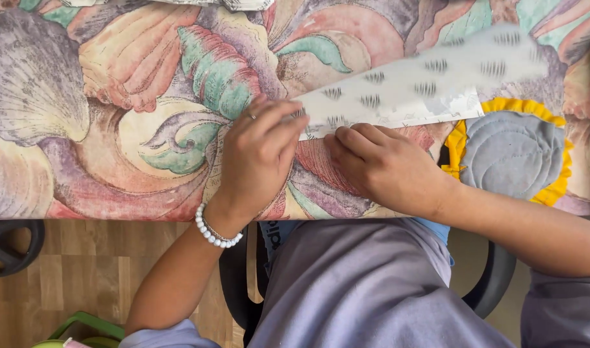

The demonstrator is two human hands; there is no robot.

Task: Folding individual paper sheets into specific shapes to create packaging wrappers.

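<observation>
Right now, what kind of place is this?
Probably a home craft or sewing spot. Both hands, left hand and right hand, press patterned paper on a floral tablecloth, beside a quilted grey pad; wooden floor below.

paper strip [411, 84] on tablecloth [114, 129], round pad [514, 154] right of hands [314, 158]

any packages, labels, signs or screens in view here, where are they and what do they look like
No packages, signs or screens show.
Printed paper sheet: on the patterned table cloth, running from both hands up to the right; long, white, with rows of small dark blurred marks.
Left hand and right hand press on its near end.
Round grey pad with a yellow frill: right of the sheet, plain.
</observation>
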